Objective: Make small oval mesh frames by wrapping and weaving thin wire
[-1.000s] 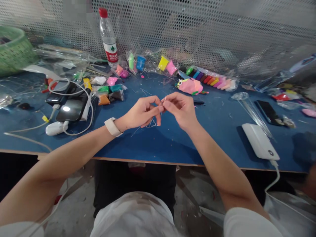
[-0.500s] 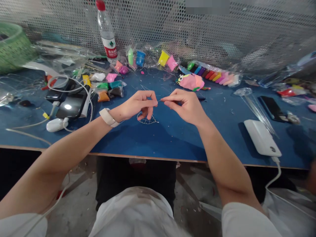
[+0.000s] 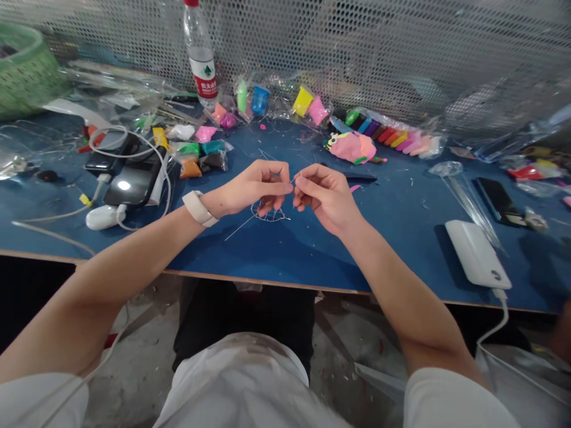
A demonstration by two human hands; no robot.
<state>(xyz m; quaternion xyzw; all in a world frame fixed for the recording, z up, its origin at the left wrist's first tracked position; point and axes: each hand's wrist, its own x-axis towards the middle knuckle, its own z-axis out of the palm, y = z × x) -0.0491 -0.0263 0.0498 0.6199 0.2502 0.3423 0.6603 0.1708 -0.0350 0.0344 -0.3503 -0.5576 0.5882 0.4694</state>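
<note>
Thumb and forefinger of my left hand (image 3: 261,187) pinch a thin silvery wire. Close beside it, my right hand (image 3: 328,193) is closed on the same wire, with the fingertips of both hands almost touching. A small netted wire shape (image 3: 273,219) hangs or lies just below my left fingers, partly covered by them. From its left side a straight wire end (image 3: 239,229) sticks out toward the table's front edge. Behind my right hand lies a pink clay figure (image 3: 352,147) with a white eye.
Phones (image 3: 134,184) and white cables lie at the left, near a green basket (image 3: 29,74). Bagged clay and a water bottle (image 3: 204,71) stand along the mesh at the back. On the right are a white power bank (image 3: 477,254) and a black phone (image 3: 499,201).
My right hand has turned, its fingers curling in closer to my left hand. A straight wire end now shows at the lower left of the netted shape. The view has shifted slightly.
</note>
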